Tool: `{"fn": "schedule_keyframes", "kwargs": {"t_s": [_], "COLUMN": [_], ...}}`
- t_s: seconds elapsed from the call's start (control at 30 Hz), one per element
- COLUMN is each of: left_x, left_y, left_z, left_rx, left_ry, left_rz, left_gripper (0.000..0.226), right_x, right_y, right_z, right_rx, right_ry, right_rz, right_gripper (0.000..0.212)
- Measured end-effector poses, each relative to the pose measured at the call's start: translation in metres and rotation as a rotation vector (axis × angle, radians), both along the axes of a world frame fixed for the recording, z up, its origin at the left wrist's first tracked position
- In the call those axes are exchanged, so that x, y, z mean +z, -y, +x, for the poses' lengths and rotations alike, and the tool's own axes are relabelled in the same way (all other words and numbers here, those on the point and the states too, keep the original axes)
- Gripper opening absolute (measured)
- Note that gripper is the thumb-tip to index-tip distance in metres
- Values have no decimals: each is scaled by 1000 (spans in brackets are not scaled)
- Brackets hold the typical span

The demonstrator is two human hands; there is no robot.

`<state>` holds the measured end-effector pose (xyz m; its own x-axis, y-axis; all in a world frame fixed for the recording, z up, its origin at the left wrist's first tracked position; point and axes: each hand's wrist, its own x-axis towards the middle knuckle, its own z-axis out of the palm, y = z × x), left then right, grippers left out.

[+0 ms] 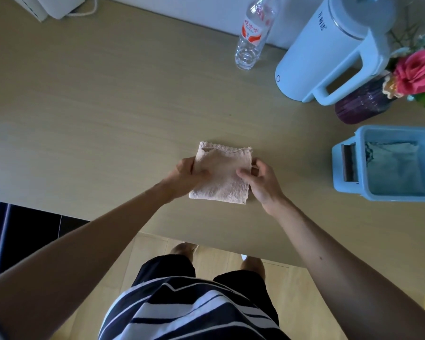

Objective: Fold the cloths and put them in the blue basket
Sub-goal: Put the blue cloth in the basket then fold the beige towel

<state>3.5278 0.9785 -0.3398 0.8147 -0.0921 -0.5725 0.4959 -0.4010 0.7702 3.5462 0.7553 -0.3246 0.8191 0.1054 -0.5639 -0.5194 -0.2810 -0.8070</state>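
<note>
A pale pink cloth, folded into a small square, lies on the wooden table near its front edge. My left hand grips its left side, thumb on top. My right hand pinches its right side between thumb and fingers. The blue basket stands at the right edge of the view, to the right of the cloth. Inside it lies a folded light blue-grey cloth.
At the back right stand a clear plastic bottle, a light blue kettle and a purple vase with pink flowers. A white object with a cord sits at the back left. The table's front edge runs just below my wrists.
</note>
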Motion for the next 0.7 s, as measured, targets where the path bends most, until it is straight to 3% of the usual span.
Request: {"fn": "schedule_keyframes", "kwargs": {"t_s": [0.13,0.3,0.5,0.6,0.7], "left_x": [-3,-7,-11,-11,-8], "left_y": [4,6,10,11,11], "left_z": [2,4,2,-2,-7], "left_rx": [38,123,147,131,-39], "left_ry": [-5,-9,54,228,549], "left_rz": [-101,-3,152,287,571], "left_gripper": [9,30,37,38,46], "right_x": [-15,-21,-29,-32,-31], "right_y": [1,-1,-8,-11,-14], "right_z": [2,2,7,8,5], "right_rx": [-140,-113,-17,-18,-36], "right_ry": [-11,32,142,183,273], "right_rz": [-101,-208,-377,-415,-465], "right_gripper": [8,14,21,22,27]}}
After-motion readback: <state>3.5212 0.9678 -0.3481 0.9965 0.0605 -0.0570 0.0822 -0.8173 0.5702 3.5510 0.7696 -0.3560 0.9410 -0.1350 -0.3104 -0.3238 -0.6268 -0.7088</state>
